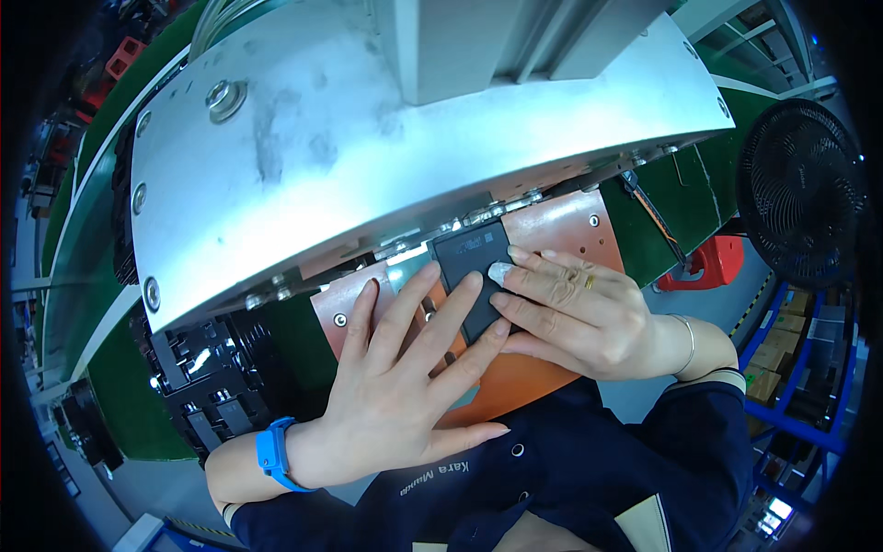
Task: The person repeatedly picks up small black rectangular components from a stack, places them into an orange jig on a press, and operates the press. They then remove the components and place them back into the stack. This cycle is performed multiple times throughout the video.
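A flat black rectangular block (471,247) lies tilted in a fixture, partly under the metal machine's front edge. My left hand (395,368) has its fingers spread, with the fingertips over the block's left side and lower part. On the block's right side rest the outstretched fingers of my right hand (579,317), one fingertip wrapped in something whitish. Neither hand is wrapped around anything. Copper-coloured plates flank the block, a right plate (552,225) and a left plate (338,305). An orange surface (524,382) shows below the hands.
A large silver metal machine body (303,175) overhangs the fixture. Black holders with parts (216,359) stand at the left on a green surface. At the right are a thin orange-and-black tool (655,216), a black fan (800,193), a red stool (713,264) and a blue rack (786,405).
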Tool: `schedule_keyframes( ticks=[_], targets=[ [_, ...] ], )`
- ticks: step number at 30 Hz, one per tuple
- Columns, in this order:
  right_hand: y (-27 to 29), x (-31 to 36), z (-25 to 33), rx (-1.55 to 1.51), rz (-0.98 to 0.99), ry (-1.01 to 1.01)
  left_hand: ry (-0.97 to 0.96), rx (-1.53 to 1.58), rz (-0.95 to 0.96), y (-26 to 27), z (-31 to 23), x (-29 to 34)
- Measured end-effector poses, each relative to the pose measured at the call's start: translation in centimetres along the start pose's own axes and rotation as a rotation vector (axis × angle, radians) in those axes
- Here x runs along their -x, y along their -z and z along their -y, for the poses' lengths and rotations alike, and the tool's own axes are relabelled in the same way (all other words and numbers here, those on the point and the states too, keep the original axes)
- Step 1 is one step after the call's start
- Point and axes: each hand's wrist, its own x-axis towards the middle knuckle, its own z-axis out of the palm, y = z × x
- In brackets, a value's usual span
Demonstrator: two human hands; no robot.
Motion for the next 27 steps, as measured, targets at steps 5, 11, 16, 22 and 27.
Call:
schedule_keyframes(
  ticks=[5,11,16,22,27],
  targets=[
    [-0.17,0.10,-0.01,0.000,0.003,-0.001,0.007,-0.060,0.036,0.22,-0.09,-0.22],
    [-0.11,0.18,-0.14,-0.006,0.007,0.010,0.010,-0.047,0.027,0.09,-0.15,-0.18],
    [-0.15,0.24,-0.18,-0.012,0.007,0.012,0.013,-0.080,0.046,0.16,-0.19,-0.18],
    [-0.19,0.10,0.05,-0.018,-0.007,0.002,0.003,-0.077,0.025,0.05,-0.10,0.00],
    [-0.18,0.22,0.20,-0.053,-0.032,-0.028,-0.012,-0.099,0.029,0.35,-0.17,-0.21]
  ],
)
